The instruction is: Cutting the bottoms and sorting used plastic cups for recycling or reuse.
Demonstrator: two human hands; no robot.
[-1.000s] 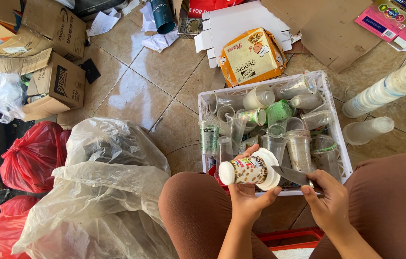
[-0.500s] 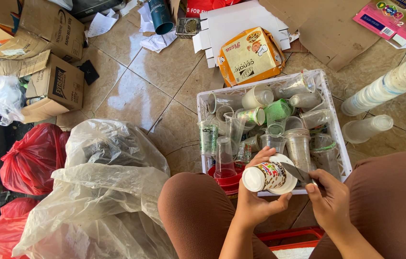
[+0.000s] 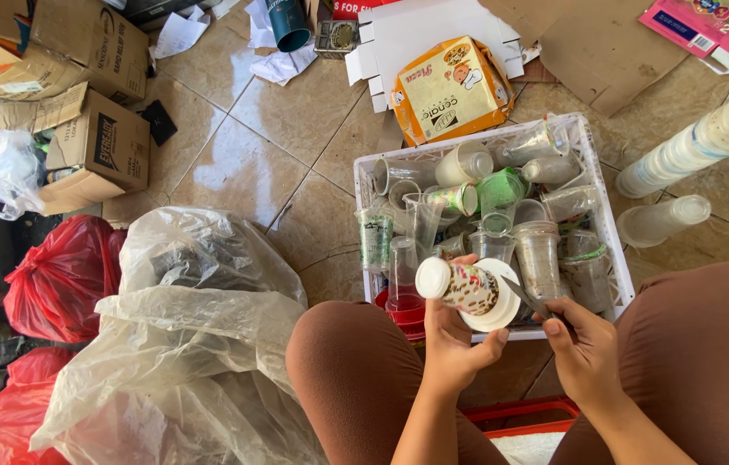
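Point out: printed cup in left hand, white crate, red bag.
printed cup point(image 3: 466, 288), head view, on its patterned side wall
white crate point(image 3: 590, 176), head view, on its right rim
red bag point(image 3: 59, 275), head view, on its bulging middle

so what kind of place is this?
Probably an informal sorting spot for recyclables on a tiled floor: a white crate of used plastic cups, stuffed plastic bags, flattened cardboard boxes.

A large clear plastic bag point(image 3: 184, 344) slumps on the tiled floor point(image 3: 296, 112) at the lower left, with a red bag point(image 3: 59, 275) touching its left side. Brown cardboard boxes point(image 3: 80, 103) crowd the upper left corner. An orange packet point(image 3: 449, 90) lies on flattened white card point(image 3: 433, 30) near the top edge. Two stacks of cups point(image 3: 700, 142) lie at the right edge.
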